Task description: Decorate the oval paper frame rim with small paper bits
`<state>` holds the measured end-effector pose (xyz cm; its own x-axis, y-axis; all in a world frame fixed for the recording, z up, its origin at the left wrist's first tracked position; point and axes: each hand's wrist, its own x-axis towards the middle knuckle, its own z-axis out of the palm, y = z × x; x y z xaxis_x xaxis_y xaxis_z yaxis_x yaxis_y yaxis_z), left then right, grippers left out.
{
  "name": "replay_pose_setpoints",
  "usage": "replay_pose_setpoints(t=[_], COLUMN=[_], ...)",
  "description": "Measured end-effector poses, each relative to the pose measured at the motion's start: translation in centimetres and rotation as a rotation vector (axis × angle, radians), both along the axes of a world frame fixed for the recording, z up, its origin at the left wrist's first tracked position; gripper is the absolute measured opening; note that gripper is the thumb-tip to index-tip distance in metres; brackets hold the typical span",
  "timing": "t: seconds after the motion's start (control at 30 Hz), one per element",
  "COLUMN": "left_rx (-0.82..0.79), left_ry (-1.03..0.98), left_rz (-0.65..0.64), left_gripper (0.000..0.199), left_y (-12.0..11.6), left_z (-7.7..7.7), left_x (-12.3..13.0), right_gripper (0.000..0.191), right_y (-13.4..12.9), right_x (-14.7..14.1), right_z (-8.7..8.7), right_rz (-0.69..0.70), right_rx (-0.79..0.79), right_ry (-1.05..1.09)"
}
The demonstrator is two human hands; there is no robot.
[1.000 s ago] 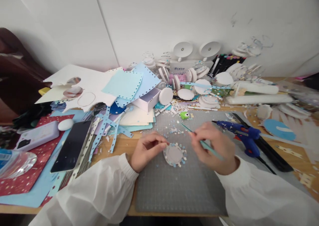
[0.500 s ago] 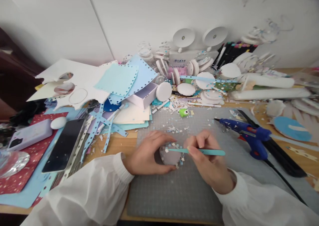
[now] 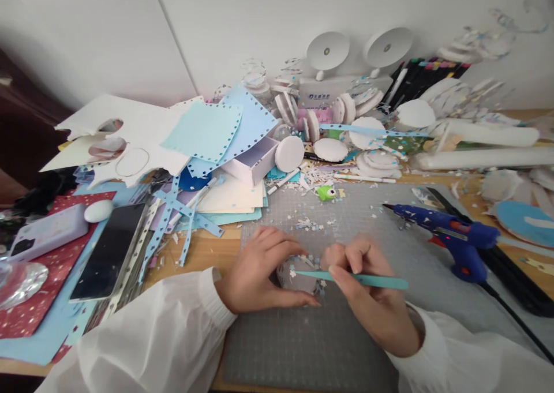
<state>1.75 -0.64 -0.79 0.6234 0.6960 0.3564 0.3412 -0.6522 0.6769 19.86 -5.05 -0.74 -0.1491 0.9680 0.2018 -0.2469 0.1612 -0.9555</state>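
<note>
My left hand [image 3: 264, 274] curves around a round greyish disc [image 3: 303, 281] on the grey cutting mat [image 3: 303, 347], thumb at its near side and fingers at its far side. Small white and blue star- or flower-shaped paper bits line the disc's rim. Teal tweezers [image 3: 376, 280] are pinched in my right hand [image 3: 361, 289], their thin tip pointing left over the disc. At that tip is a small white paper bit [image 3: 292, 273]; whether the tweezers grip it I cannot tell. More loose bits [image 3: 309, 224] lie on the mat just beyond the disc.
A blue hot glue gun [image 3: 450, 231] lies on the right, its cord running toward me. The green frog-like punch [image 3: 326, 193] sits beyond my hands. Paper sheets [image 3: 203, 130], a phone [image 3: 108, 254] and an open box [image 3: 255, 162] crowd the left; white discs [image 3: 331, 149] pile up behind.
The whole view has shifted a little. My left hand still surrounds the disc, and the tweezers' tip stays over the disc's left part.
</note>
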Motion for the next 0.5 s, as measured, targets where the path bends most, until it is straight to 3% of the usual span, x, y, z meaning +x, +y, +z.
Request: replay_pose_setpoints(t=[0.5], left_rx=[0.043], left_ry=[-0.011], left_rz=[0.005], left_gripper=[0.054], left_y=[-0.16], left_z=[-0.18], left_x=[-0.08], right_gripper=[0.019], right_y=[-0.79], right_x=[0.04], right_z=[-0.27], right_rz=[0.063], right_rx=[0.113], right_ry=[-0.139])
